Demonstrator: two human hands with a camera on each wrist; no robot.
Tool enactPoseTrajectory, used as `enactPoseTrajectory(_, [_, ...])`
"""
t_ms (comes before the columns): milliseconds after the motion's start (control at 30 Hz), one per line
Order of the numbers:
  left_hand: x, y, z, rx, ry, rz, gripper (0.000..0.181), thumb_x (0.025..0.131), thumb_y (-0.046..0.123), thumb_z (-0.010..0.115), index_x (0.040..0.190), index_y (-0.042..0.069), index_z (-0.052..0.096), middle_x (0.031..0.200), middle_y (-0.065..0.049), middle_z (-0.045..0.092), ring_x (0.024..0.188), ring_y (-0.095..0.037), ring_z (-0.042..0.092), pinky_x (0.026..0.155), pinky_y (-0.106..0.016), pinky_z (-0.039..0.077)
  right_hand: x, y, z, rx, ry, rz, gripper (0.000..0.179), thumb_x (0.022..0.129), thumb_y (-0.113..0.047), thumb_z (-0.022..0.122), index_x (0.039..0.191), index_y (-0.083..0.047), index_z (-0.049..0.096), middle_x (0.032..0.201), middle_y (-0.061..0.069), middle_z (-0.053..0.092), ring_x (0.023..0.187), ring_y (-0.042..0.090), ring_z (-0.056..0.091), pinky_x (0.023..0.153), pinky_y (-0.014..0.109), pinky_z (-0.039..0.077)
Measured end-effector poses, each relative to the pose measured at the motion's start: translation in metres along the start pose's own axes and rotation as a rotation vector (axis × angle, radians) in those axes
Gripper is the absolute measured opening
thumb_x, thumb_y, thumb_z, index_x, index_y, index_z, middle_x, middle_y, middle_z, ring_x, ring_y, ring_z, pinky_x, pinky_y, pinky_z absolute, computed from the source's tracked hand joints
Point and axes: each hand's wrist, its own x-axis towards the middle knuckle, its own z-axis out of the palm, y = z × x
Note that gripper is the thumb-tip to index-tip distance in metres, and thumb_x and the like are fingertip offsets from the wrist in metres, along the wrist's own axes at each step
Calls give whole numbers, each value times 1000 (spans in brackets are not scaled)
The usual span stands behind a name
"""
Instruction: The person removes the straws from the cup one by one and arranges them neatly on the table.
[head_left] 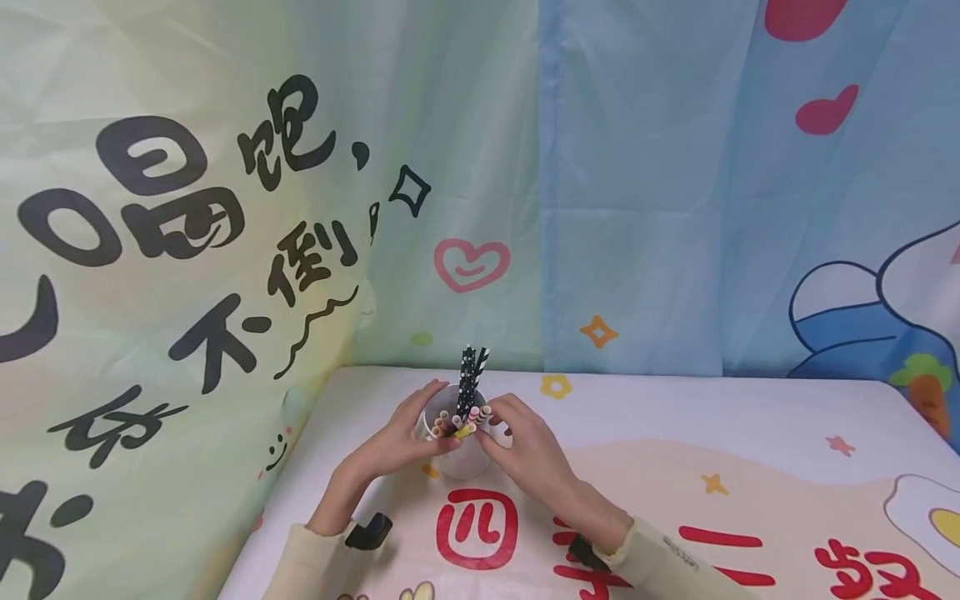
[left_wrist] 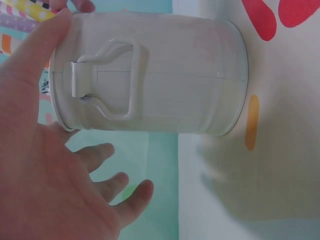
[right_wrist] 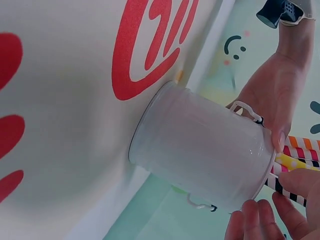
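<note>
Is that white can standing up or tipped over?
Upright: the can stands on its base on the table, with straws poking out of its open top.

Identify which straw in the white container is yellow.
The dotted yellow straw, beside the thumb of the left hand; the others in view show other main colours, like the dotted purple straw.

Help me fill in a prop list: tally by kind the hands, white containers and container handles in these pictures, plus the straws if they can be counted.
Left hand and right hand: 2
White container: 1
Container handles: 2
Total: 5, leaving out the straws, which overlap too much to count.
</note>
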Motion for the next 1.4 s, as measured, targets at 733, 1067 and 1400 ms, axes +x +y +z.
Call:
enactPoseTrajectory(733, [-1, 3, 0, -15, -9, -7, 92, 83, 43, 77, 158, 23, 28, 167, -8, 21, 154, -37, 17, 114, -74, 21, -2, 1, 4, 31, 6, 7, 27, 88, -16, 78, 113, -21, 69, 108, -7, 65, 96, 15, 65, 80, 35, 59])
enactPoseTrajectory(1067, [1, 1, -1, -15, -3, 14, 90, 82, 42, 78, 157, 25, 31, 165, -7, 26, 153, -35, 20, 115, -72, 21, 1, 1, 1, 102, 16, 2, 25, 89, -12, 77, 110, -21, 69, 106, -7, 65, 97, 16, 66, 78, 35, 59])
enactPoseTrajectory(1400, [2, -1, -1, -6, 0, 15, 87, 82, 44, 80, 154, 33, 33, 166, -5, 23, 154, -32, 19, 117, -71, 21, 7, -6, -10, 129, 53, 20, 17, 88, -17, 78, 103, -19, 69, 103, -7, 66, 94, 13, 66, 76, 33, 60])
